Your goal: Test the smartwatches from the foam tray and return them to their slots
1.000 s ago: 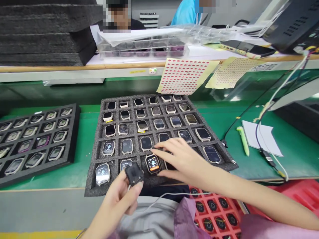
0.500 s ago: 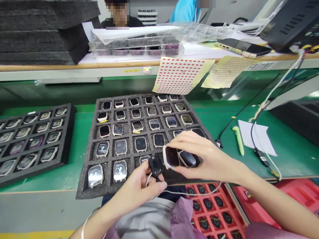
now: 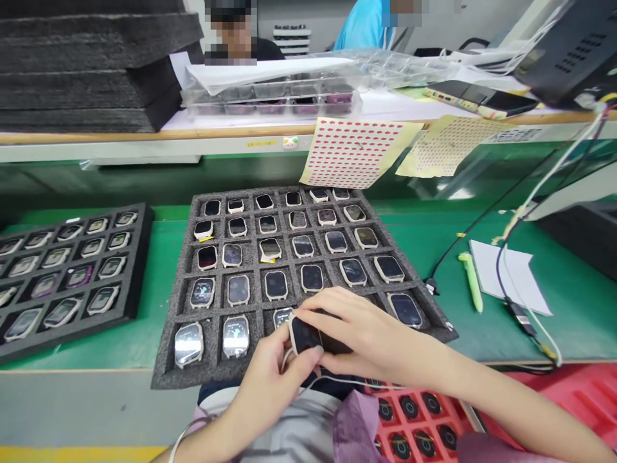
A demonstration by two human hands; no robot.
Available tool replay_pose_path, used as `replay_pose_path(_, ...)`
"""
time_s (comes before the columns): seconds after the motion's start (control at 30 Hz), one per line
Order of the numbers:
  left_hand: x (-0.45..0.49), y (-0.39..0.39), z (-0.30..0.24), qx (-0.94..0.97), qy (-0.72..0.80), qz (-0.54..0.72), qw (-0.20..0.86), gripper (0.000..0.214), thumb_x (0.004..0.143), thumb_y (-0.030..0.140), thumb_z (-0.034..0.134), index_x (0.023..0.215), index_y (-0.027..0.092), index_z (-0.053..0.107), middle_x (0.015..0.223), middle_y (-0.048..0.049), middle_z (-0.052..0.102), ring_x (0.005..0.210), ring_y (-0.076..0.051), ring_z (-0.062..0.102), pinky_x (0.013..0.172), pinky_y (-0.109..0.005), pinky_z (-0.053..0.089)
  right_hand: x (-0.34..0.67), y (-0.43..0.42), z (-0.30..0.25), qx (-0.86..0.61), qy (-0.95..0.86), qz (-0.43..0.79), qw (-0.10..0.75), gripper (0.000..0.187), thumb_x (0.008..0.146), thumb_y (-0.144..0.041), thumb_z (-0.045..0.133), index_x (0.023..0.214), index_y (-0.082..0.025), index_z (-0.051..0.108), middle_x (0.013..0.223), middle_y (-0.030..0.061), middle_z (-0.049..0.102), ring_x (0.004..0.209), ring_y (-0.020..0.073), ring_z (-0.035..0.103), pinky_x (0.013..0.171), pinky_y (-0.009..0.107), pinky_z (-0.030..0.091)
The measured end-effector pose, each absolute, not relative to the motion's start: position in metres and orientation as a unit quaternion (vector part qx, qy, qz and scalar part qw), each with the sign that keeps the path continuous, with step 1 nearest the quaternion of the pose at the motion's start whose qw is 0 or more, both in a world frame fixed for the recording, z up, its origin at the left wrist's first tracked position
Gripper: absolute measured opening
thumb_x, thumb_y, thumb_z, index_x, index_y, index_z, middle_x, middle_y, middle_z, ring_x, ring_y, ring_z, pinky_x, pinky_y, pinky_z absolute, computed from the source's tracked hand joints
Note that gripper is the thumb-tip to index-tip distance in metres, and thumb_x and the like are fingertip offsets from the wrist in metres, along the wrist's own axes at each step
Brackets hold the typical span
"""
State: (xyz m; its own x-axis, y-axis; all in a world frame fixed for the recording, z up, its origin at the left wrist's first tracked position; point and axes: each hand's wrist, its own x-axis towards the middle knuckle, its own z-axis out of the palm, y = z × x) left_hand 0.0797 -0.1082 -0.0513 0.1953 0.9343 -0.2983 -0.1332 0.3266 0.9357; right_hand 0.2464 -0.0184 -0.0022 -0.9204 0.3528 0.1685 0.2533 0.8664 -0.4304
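In front of my waist, my right hand [image 3: 364, 331] grips a square smartwatch head [image 3: 303, 335] with a dark screen and pale frame, fingers at its upper edge and thumb below. My left hand [image 3: 272, 373] is closed beneath the same watch, its thumb over the lower corner. A white cable [image 3: 347, 381] runs out from the left hand; the small black block it leads to is now hidden behind the watch. Under both hands lies a grey foam tray [image 3: 162, 366] with strapless watch heads in its cells. A few near-left screens, such as one lit watch [image 3: 236, 335], glow.
Another foam tray [image 3: 137, 283] of watches sits at left. To the right are a green pen [image 3: 472, 283], white paper [image 3: 511, 273] and black cables [image 3: 501, 273]. Red trays [image 3: 419, 424] with round black pieces are below the table edge. Sticker sheets [image 3: 359, 151] hang from the shelf.
My right hand has brought the watch left and down onto the black block in my left hand, covering it. The view has shifted slightly.
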Motion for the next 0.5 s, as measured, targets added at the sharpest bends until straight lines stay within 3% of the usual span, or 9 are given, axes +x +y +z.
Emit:
replay_pose_path(0.07, 0.080, -0.111, -0.052, 0.410, 0.483, 0.409, 0.656, 0.027, 0.087, 0.039, 0.057, 0.097, 0.014, 0.055, 0.070, 0.0031, 0.050, 0.043, -0.002, 0.028, 0.037, -0.017, 0.023, 0.245, -0.020, -0.003, -0.153, -0.958, 0.208, 0.125, 0.033, 0.089, -0.026, 0.060, 0.118, -0.012, 0.056, 0.108, 0.0136, 0.059, 0.100, 0.0250, 0.054, 0.089, 0.042, 0.046)
replay_pose_path(0.23, 0.077, -0.112, -0.050, 0.379, 0.442, 0.417, 0.698, 0.033, 0.085, 0.045, 0.058, 0.095, 0.014, 0.052, 0.058, 0.0089, 0.034, 0.039, -0.001, 0.022, 0.036, -0.017, 0.018, 0.242, -0.027, -0.010, -0.143, -0.950, 0.216, 0.175, 0.033, 0.087, -0.021, 0.059, 0.118, -0.010, 0.055, 0.106, 0.0137, 0.060, 0.099, 0.0233, 0.054, 0.089, 0.040, 0.047)
replay_pose_path(0.5, 0.075, -0.113, -0.051, 0.371, 0.428, 0.410, 0.715, 0.034, 0.084, 0.047, 0.060, 0.087, 0.015, 0.049, 0.055, 0.0103, 0.029, 0.038, -0.001, 0.019, 0.036, -0.017, 0.013, 0.247, -0.034, -0.017, -0.178, -0.930, 0.258, 0.193, 0.036, 0.086, -0.029, 0.064, 0.118, -0.015, 0.055, 0.105, 0.0110, 0.060, 0.096, 0.0219, 0.055, 0.086, 0.038, 0.048)
